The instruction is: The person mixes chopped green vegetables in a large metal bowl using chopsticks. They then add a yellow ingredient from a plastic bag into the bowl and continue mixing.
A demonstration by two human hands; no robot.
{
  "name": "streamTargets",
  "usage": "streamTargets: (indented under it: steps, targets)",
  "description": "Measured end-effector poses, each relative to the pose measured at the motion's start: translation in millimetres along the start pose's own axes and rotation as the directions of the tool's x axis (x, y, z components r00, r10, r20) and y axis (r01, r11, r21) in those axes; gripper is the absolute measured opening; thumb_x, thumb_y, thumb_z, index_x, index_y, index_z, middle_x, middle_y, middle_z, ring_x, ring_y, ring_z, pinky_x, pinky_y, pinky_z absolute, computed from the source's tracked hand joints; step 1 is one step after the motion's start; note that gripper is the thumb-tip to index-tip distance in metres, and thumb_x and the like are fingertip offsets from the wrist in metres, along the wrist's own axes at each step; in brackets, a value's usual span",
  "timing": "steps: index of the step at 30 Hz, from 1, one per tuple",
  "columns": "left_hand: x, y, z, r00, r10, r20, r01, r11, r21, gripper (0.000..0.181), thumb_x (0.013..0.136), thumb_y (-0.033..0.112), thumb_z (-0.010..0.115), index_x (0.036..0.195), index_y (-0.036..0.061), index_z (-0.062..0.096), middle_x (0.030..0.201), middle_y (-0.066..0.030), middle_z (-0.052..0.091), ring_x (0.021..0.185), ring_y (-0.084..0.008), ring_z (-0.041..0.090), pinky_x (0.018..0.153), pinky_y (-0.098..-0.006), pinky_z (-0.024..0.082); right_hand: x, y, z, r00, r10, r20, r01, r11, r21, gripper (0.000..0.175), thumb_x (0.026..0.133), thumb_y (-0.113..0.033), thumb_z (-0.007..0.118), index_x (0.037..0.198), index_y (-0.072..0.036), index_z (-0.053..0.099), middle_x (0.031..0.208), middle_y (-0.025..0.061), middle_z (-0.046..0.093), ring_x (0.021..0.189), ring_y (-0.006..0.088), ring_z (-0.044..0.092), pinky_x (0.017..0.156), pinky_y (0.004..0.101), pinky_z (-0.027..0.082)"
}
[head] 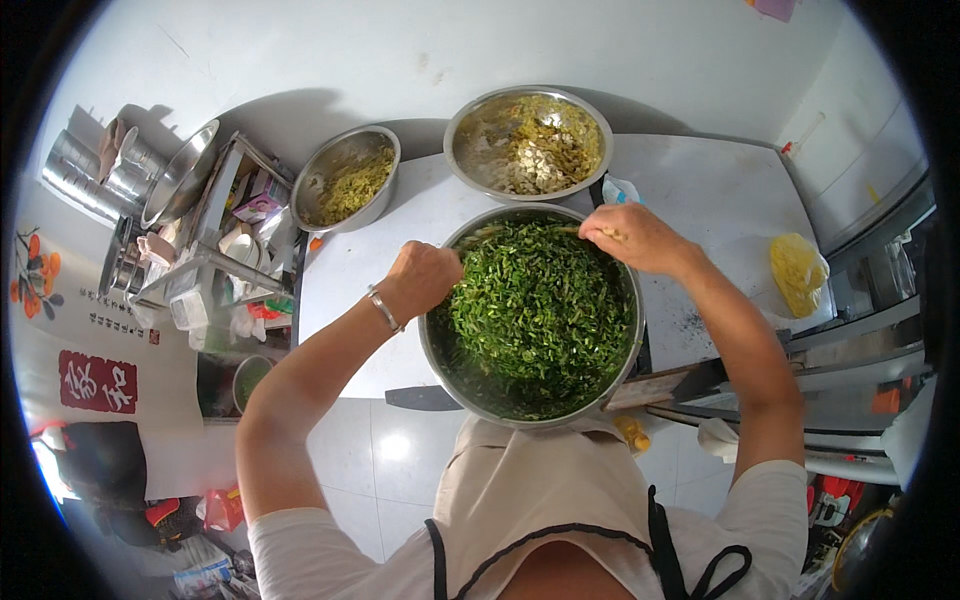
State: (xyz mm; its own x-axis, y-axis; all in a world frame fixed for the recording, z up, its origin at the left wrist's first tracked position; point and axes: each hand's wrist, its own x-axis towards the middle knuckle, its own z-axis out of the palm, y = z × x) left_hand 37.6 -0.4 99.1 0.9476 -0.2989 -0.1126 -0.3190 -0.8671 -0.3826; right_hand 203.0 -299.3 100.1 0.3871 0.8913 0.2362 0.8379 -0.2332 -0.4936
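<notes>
A large steel bowl [643, 322] full of finely chopped green leafy vegetables [540, 300] stands right in front of me at the table's near edge. My right hand [634, 236] is closed at the far right rim, gripping a thin wooden stick, perhaps chopsticks [564, 229], whose end reaches into the greens. On the left side, my left hand [424, 277] is curled in a fist over the rim, with a bracelet at its wrist. Its fingers hide whether it holds the rim or a utensil. Pale stick-like shapes show at the greens' far left edge.
Behind stands a steel bowl with yellowish shreds and pale pieces [540, 146]; a smaller bowl of shreds [352, 184] is left of it. A cleaver-like blade [424, 398] juts past the white table [360, 300]. A yellow bag [799, 275] lies right, a crowded rack [217, 262] left.
</notes>
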Motion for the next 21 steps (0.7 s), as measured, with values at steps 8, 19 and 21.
streamTargets:
  steps: [8, 19, 21]
  targets:
    - [-81.3, 34.4, 99.4, 0.877, -0.129, 0.462, 0.363, 0.809, -0.463, 0.024, 0.078, 0.015, 0.053, 0.093, 0.0034, 0.068, 0.084, -0.0192, 0.069, 0.074, -0.0380, 0.067, 0.072, -0.0485, 0.054, -103.8, -4.0, 69.8, 0.779, 0.626, -0.018, -0.547, 0.695, 0.467, 0.024, 0.091, -0.017, 0.052, 0.082, 0.001, 0.065, 0.067, 0.0107, 0.061, 0.054, 0.0197, 0.062, 0.053, 0.0351, 0.050]
    - [-57.7, 56.7, 3.8, 0.913, -0.212, 0.349, 0.404, 0.598, -0.692, 0.032, 0.083, 0.024, 0.053, 0.066, 0.0000, 0.065, 0.066, -0.0201, 0.063, 0.067, -0.0364, 0.064, 0.066, -0.0476, 0.051, -71.7, -73.9, 62.0, 0.858, 0.505, -0.096, -0.303, 0.649, 0.698, 0.021, 0.093, -0.009, 0.048, 0.084, 0.002, 0.063, 0.072, 0.0075, 0.063, 0.058, 0.0124, 0.063, 0.052, 0.0266, 0.050]
    - [-58.2, 50.6, -16.4, 0.942, -0.201, 0.268, 0.328, 0.722, -0.609, 0.029, 0.083, 0.022, 0.054, 0.065, 0.0027, 0.065, 0.065, -0.0172, 0.063, 0.065, -0.0346, 0.065, 0.063, -0.0462, 0.052, -60.8, -85.2, 33.2, 0.901, 0.429, -0.071, -0.300, 0.732, 0.612, 0.018, 0.090, -0.009, 0.051, 0.083, 0.003, 0.062, 0.074, 0.0091, 0.064, 0.058, 0.0145, 0.063, 0.053, 0.0273, 0.049]
